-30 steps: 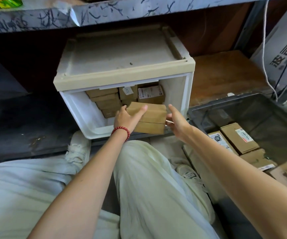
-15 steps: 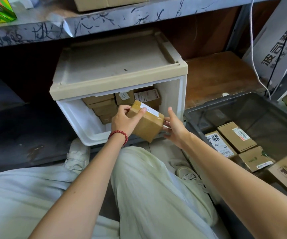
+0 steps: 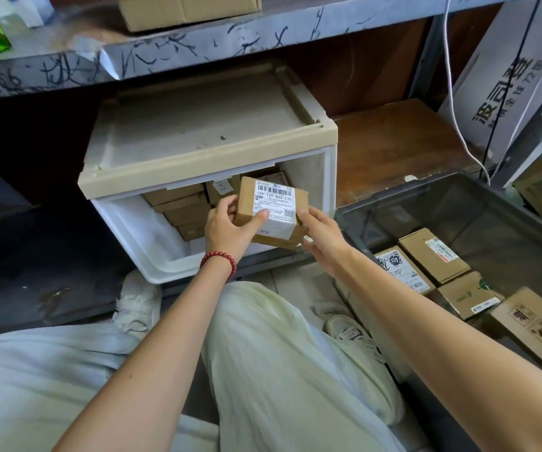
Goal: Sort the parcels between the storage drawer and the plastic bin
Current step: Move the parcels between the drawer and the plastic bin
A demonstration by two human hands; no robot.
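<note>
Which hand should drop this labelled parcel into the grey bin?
Probably the right hand: it holds the parcel on the side nearest the plastic bin. The left hand would have to cross over.

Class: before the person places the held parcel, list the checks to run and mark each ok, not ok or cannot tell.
1. Parcel held by both left hand and right hand: ok.
2. Label faces up, readable: ok.
3. Storage drawer open: ok.
4. Free floor space in plastic bin: ok.
5. Which container the label calls for: cannot tell.
</note>
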